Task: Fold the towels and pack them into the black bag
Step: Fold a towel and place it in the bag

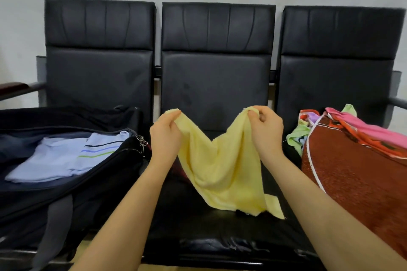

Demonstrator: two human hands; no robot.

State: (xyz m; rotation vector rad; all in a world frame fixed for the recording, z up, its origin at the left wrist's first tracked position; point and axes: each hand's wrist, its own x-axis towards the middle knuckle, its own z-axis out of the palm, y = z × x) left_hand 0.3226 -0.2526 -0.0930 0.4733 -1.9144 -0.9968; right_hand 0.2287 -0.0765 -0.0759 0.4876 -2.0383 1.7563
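A pale yellow towel hangs between my hands over the middle seat, its lower end lying on the cushion. My left hand pinches one top corner and my right hand pinches the other, with the cloth sagging between them. The black bag lies unzipped on the left seat with a folded light blue towel and a white striped one inside. On the right seat sits a heap of towels, a dark red one in front, with pink, orange and green ones behind.
A row of three black padded seats stands against a grey wall. The bag's grey strap hangs over the front edge of the left seat. A metal armrest sticks out at far left.
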